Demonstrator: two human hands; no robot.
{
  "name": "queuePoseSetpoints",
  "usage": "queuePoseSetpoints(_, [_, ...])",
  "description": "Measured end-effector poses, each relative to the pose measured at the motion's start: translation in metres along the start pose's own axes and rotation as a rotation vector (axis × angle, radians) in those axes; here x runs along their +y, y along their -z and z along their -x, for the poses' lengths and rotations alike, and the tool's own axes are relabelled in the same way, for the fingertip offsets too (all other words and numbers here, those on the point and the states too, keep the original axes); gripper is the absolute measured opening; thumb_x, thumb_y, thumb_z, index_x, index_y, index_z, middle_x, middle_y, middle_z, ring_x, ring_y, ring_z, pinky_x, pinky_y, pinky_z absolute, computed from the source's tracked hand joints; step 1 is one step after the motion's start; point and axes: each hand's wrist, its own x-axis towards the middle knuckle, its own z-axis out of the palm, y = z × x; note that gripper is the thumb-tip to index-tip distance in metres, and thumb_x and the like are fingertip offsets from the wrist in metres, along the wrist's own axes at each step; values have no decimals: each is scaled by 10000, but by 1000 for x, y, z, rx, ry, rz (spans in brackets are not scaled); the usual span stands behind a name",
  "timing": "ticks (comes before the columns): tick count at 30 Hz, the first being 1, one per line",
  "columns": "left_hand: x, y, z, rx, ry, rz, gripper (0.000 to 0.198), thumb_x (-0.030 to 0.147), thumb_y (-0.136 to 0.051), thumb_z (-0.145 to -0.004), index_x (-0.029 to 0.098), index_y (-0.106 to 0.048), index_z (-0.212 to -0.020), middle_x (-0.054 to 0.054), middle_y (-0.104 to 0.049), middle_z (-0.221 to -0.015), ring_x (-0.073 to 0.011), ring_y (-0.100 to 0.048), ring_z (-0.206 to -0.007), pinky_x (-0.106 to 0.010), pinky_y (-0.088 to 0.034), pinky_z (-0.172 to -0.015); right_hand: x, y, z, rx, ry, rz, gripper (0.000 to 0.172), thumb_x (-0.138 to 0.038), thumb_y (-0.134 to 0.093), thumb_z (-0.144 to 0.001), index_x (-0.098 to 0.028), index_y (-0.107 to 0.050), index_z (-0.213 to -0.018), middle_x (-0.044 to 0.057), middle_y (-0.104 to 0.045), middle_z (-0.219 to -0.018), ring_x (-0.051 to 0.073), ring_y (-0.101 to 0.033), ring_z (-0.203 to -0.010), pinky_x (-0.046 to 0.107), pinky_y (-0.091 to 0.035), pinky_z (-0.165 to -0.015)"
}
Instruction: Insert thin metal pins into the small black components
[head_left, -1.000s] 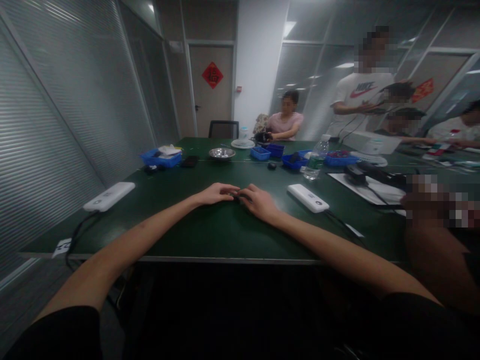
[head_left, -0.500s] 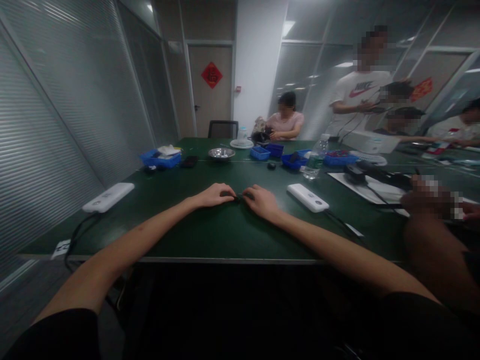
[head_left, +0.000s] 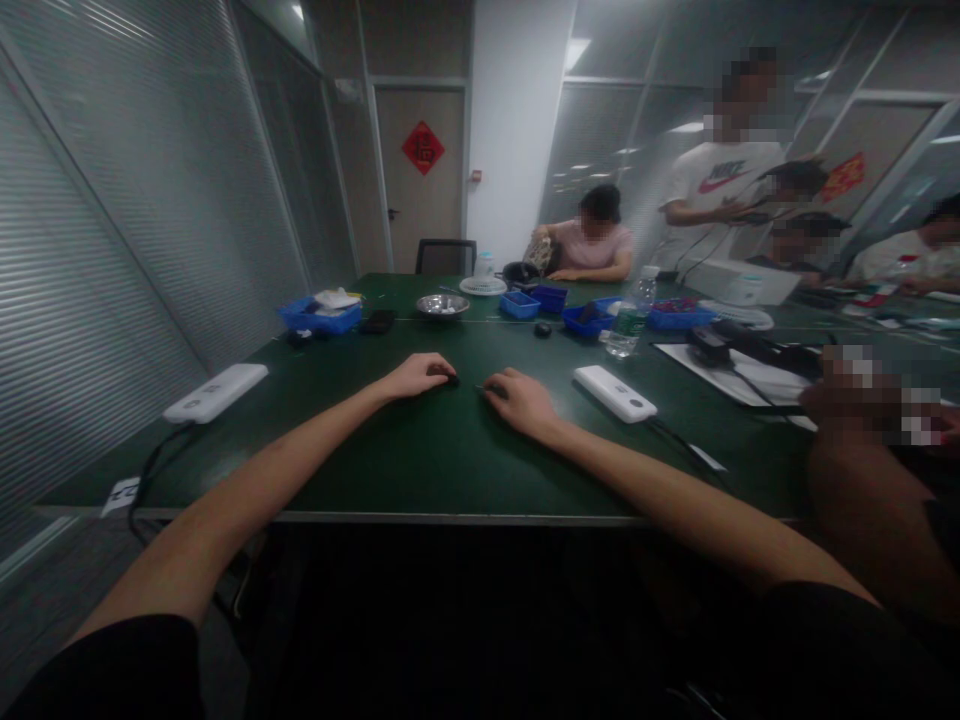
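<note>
My left hand rests low over the green table, its fingers closed on a small black piece too small to name. A short way to the right, my right hand lies on the table with its fingers curled together. From its fingertips pokes a small thin dark piece, mostly hidden by the fingers. A narrow gap of bare tabletop separates the two hands.
White power banks with cables lie left and right. Beyond are a metal bowl, blue trays, a round black object and a water bottle. A neighbour's arm is at right; other people are behind.
My left hand has drawn away to the left from my right hand, taking the small black piece with it. My right hand has stayed put. The seated person behind has leaned to the right.
</note>
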Motion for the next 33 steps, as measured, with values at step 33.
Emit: queuePoseSetpoints(33, [-130, 127, 94, 543, 605, -560, 359, 158, -598, -842, 221, -822, -1115, -80, -778, -1155, -300, -690, -1119, -384, -492, -1054, -1, 1, 0, -16, 11, -8, 267, -379, -565, -1031, -276, -706, -1233, 64, -675, -1185, 210, -654, -989, 290, -466, -786])
